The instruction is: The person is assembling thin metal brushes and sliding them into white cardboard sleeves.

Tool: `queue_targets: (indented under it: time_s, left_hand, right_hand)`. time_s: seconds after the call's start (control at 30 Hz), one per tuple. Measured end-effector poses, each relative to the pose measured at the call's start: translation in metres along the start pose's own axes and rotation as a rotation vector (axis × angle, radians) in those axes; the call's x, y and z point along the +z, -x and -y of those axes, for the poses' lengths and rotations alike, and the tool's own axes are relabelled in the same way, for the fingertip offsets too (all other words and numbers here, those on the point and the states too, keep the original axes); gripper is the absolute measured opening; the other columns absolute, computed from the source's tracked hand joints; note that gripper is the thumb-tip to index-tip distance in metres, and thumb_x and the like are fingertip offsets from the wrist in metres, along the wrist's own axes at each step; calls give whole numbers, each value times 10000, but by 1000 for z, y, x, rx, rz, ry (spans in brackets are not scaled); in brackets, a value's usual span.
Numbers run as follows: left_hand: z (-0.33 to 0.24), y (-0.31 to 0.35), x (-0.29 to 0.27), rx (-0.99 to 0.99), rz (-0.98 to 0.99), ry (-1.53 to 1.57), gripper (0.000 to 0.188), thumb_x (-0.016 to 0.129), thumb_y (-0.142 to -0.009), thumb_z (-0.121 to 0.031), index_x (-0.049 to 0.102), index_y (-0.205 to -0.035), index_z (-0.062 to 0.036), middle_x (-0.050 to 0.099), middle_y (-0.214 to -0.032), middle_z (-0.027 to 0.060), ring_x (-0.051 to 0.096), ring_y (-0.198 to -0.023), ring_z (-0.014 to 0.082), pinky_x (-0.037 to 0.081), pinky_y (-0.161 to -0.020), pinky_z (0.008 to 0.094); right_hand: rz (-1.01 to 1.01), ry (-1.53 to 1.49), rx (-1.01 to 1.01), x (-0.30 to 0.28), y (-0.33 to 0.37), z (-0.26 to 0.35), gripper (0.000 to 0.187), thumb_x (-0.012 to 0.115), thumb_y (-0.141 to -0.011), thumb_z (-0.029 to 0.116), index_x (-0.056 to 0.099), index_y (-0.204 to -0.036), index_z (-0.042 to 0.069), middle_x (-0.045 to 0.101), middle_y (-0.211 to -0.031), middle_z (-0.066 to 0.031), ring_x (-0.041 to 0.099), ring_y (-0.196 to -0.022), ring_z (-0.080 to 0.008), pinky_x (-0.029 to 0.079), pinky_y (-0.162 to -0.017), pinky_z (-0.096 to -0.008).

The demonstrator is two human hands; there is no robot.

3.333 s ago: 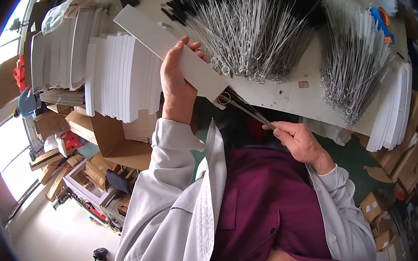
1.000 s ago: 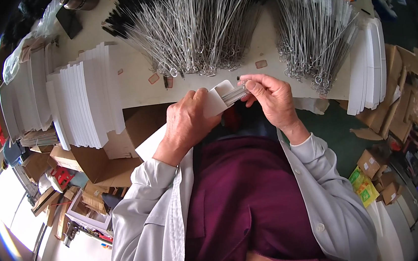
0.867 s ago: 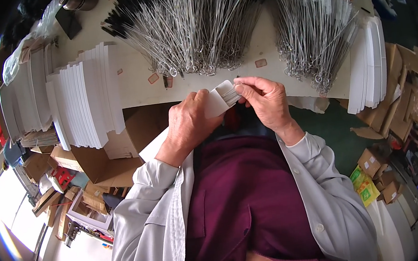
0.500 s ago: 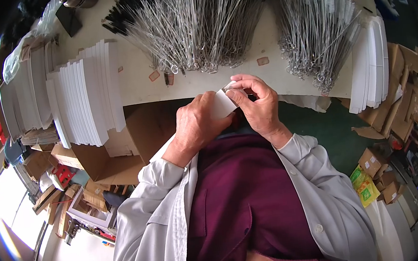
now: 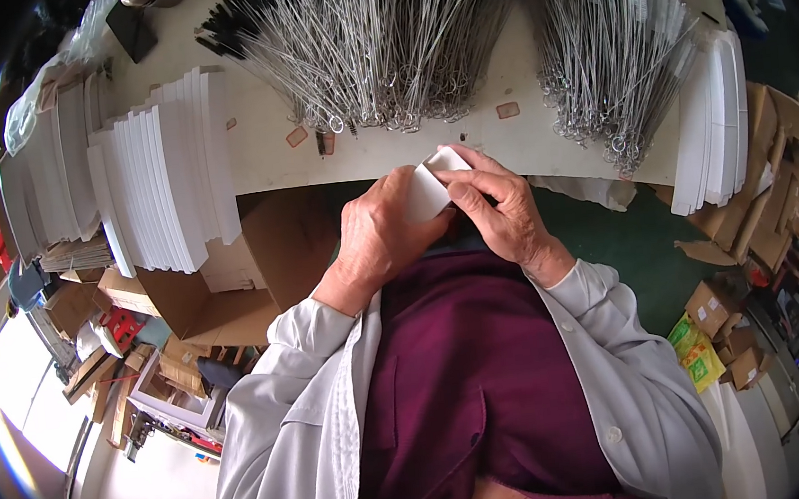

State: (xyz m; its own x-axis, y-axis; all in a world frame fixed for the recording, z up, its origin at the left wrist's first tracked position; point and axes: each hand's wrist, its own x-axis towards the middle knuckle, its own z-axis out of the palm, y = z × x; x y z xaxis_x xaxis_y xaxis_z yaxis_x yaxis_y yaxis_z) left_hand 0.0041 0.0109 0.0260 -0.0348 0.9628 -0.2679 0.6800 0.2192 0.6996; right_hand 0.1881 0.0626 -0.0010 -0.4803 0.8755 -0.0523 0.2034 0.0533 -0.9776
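Taking the white card point(image 5: 432, 186) as the reference point: far to its left, upright stacks of white sheets point(image 5: 158, 180) are standing along the bench point(image 5: 504, 136), with brown cartons point(image 5: 232, 293) sitting below them. Immediately left of the card, the left hand point(image 5: 381, 237) is grasping it, fingers wrapping its lower part. Above the card, a fan of thin metal wires with looped ends point(image 5: 372, 43) is lying on the bench. The card itself is sitting between both hands just in front of the bench edge, over the person's chest. Immediately right, the right hand point(image 5: 498, 208) is pinching the card's upper corner with thumb and fingertips. Assessment: the fold is likely coming out cleaner if both grips are staying close to the crease and pressing evenly. Further right, a second wire bundle point(image 5: 610, 50) and another white stack point(image 5: 716, 117) are lying
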Motion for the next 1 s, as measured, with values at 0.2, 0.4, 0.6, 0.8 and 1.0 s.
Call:
queue_targets:
  time_s: [0.2,0.4,0.6,0.8,1.0]
  left_hand:
    - [-1,2,7,-5,22,50,708,860,-787,-389,527,-1319,-59,741,-1004,213,749,-854,366,605,-711,436]
    - [-3,0,7,-50,122,160,751,856,-806,-411,463,-1372,-112,738,-1022,210,748,-891,381,613,-732,450]
    - [-3,4,13,-68,69,251,678,874,-792,-319,488,-1317,-129,734,-1038,193,742,-903,389,614,-731,451]
    - [4,9,24,-20,83,236,564,852,-797,-255,518,-1233,-128,727,-1050,180,728,-921,410,608,-721,466]
    - [3,12,24,-110,113,301,543,804,-827,-208,487,-1262,-139,722,-1037,206,720,-904,437,601,-733,477]
  right_hand:
    - [297,-231,345,-29,-3,15,314,568,-1046,147,677,-1252,-64,721,-1230,-165,687,-1079,-198,520,-951,-310]
    - [195,-221,275,-26,6,13,318,554,-1053,135,652,-1294,-48,745,-1148,-174,695,-1029,-180,528,-922,-303]
    - [127,-230,490,-18,9,20,253,593,-1025,60,668,-1236,-57,755,-1082,-125,695,-932,-124,546,-827,-265]
    - [50,-50,431,-5,15,16,176,634,-997,65,691,-1105,-61,750,-912,-157,713,-818,-151,559,-721,-300]
    - [-3,218,40,2,14,13,202,642,-993,125,722,-1058,-49,745,-913,-200,724,-851,-369,575,-725,-371]
